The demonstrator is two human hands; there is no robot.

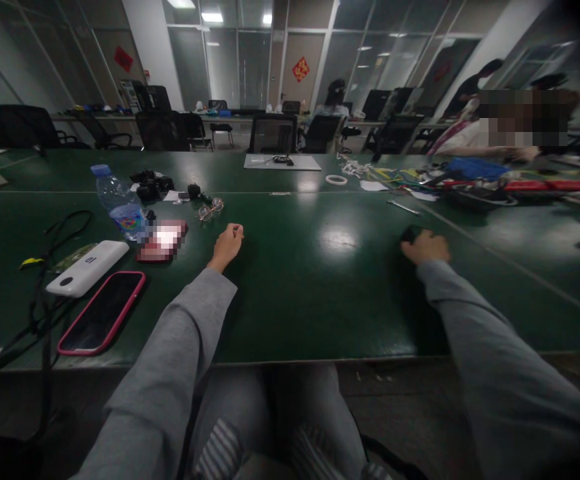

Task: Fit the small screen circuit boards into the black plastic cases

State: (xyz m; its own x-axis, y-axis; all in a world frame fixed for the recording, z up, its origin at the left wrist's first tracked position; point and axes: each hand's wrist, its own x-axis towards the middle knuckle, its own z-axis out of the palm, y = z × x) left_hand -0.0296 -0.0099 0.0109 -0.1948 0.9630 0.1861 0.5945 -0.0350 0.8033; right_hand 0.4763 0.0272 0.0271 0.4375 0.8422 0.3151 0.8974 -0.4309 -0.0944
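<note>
My left hand [228, 245] rests on the green table [320, 300] left of the middle, its fingers curled in, with nothing showing in them. The eyeglasses [211, 209] lie just beyond it, and a pink-red phone [163, 241], partly blurred out, is to its left. Far to the right, my right hand [429, 247] is closed around a small black object [412, 233]. Most of that object is hidden under the fingers, so its kind is unclear. A wrench [404, 207] lies beyond this hand.
At left are a water bottle [120, 203], a white power bank [88, 268], a pink-cased phone [103, 313] and black cables [46, 320]. A tape roll [337, 180] and a cluttered pile with a blue cloth [477, 168] lie at back right. People sit beyond.
</note>
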